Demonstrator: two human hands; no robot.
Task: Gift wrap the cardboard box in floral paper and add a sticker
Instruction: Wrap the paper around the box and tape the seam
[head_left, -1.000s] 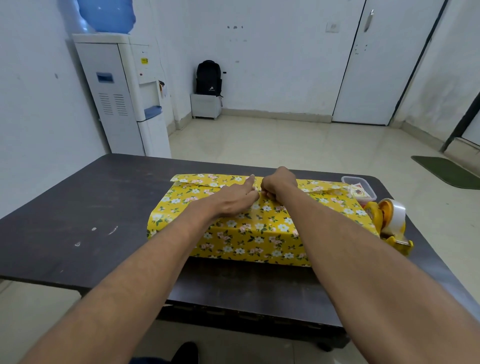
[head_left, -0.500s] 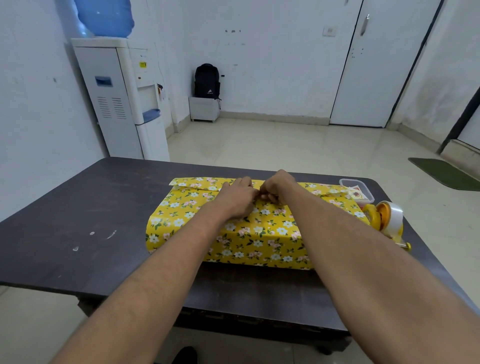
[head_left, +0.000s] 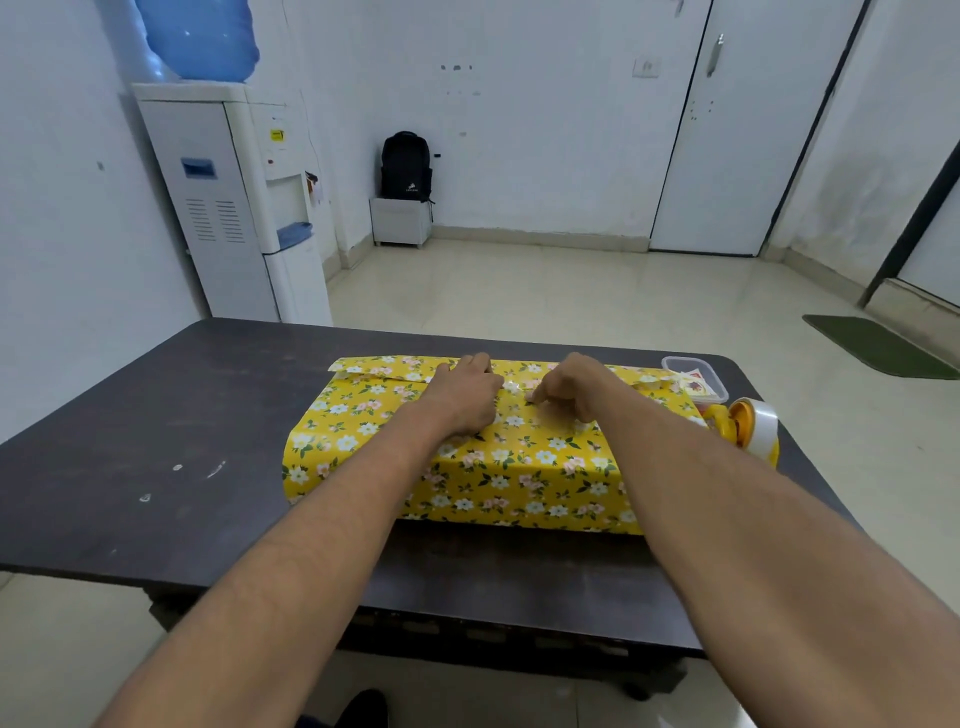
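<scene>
box (head_left: 467, 483) sits mid-table (head_left: 156, 441), long side toward me, top and near face covered in the yellow floral paper (head_left: 337, 441). at the far left corner the paper juts past the box, so that end looks unfolded.

left hand (head_left: 462, 397) lies palm-down on top near the far edge, fingers fairly straight, pressing the overlap, gripping nothing. right hand (head_left: 569, 387) is just beside it, not touching it, knuckles up, fingers curled, one fingertip (head_left: 535, 397) down on the paper. i cannot tell whether it pinches anything underneath. the glossy patch between the hands reads as clear tape, not certain.

my read: sealing the long seam along the top. no sticker visible on the wrap.

next move, as i judge it: rub that patch flat while the left hand holds tension, then fold and tape the ends. that needs fresh tape from the dispenser (head_left: 748, 428), just beside the box's right end. the sticker is probably in the clear tub (head_left: 693, 374) behind it.
</scene>
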